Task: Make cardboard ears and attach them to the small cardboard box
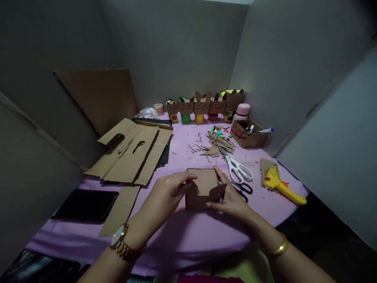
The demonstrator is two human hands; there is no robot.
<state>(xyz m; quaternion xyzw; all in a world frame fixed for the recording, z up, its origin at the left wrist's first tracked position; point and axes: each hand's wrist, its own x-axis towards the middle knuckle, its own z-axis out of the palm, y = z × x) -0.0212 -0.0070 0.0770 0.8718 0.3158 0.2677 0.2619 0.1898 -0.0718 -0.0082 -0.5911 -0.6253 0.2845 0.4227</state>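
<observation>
A small cardboard box [203, 181] sits near the front of the table, with my hands at either side. My left hand [173, 188] curls around its left side, fingers bent over the top edge. My right hand [228, 196] grips the right side, thumb low on the front face and a finger up along the far edge. Against that side, by my right fingers, is a small dark cardboard piece [218, 190] with a pointed end. Right of the box lie white-handled scissors [237, 167] and black-handled scissors [243, 190], the latter partly hidden by my right hand.
Flattened cardboard [132, 153], a black tablet [85, 205] and a cardboard strip [120, 210] lie left. Cardboard scraps [220, 141] are behind the box. A yellow glue gun [282, 186] and a pen box [249, 135] stand right. Cat-faced cardboard boxes [202, 107] on cups line the back.
</observation>
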